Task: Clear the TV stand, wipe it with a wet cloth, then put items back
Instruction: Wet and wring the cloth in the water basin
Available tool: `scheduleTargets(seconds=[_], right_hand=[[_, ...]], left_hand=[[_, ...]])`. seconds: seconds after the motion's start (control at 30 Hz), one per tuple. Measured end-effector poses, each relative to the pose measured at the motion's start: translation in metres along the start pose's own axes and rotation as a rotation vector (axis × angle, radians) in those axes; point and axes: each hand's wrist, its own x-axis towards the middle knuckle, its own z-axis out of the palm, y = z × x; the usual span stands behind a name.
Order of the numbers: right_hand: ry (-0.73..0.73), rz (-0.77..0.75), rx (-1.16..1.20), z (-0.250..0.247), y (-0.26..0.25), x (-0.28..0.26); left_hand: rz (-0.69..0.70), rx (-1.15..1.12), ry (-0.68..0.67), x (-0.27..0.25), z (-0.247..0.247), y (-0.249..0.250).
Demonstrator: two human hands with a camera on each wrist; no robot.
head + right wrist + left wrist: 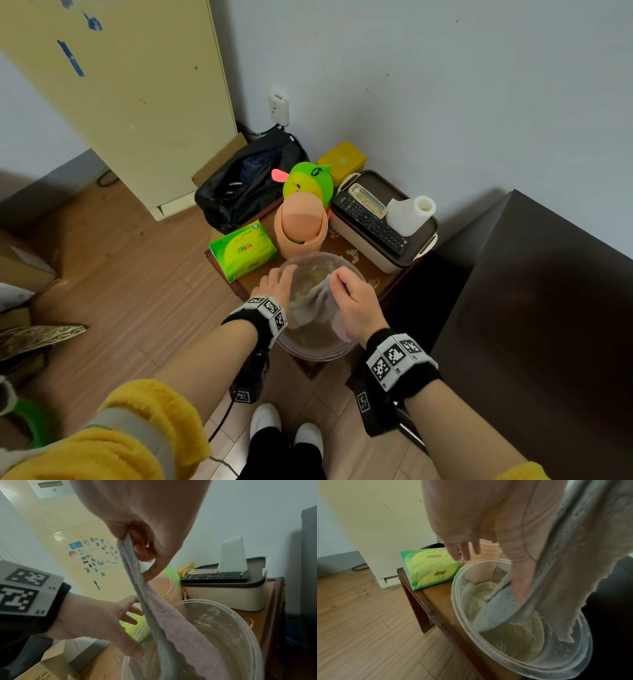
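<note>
Right hand (356, 308) pinching cloth (313, 303) over basin (318, 353).

Front of desk: clear bowl (318, 353) fills it, overhanging the near edge.
Left side: tissue pack (242, 250) blocks.
Behind bowl: orange bin (299, 229) stands close, maybe touching.
Right rear: lidded box (383, 233) carrying remote (371, 219) and paper roll (411, 214).
Open room: floor (144, 274) left of the desk (387, 281).

Probably home living room: wood-plank floor (144, 260), remote control (371, 219), plush toy (308, 181).
</note>
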Motion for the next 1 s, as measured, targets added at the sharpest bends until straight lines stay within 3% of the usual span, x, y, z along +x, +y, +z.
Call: scheduleTargets(seconds=[0.17,0.27,0.4,0.53,0.67,0.8,0.9,1.0], right_hand=[[0.025,-0.017,0.081,0.002,-0.002,0.003],[0.106,-0.043,0.182,0.002,-0.005,0.004],[0.181,-0.153,0.173,-0.001,-0.012,0.004],[0.266,-0.162,0.113,-0.004,-0.005,0.005],[0.347,-0.060,0.062,-0.010,0.012,0.001],[0.334,0.121,-0.209,-0.016,0.036,-0.003],[0.205,0.340,-0.387,-0.016,0.045,-0.004],[0.053,0.480,-0.418,-0.009,0.055,-0.004]], left_hand=[[0.241,-0.295,-0.100,0.000,0.007,0.018],[0.225,-0.309,-0.135,0.003,0.021,0.023],[0.199,-0.409,-0.001,0.004,0.028,0.019],[0.045,-0.342,-0.026,0.000,0.016,0.019],[0.044,-0.355,0.050,0.003,0.010,0.013],[-0.022,-0.497,0.137,0.002,0.006,0.004],[-0.007,-0.523,0.123,0.000,0.001,0.003],[0.116,-0.538,0.142,-0.004,-0.001,0.010]])
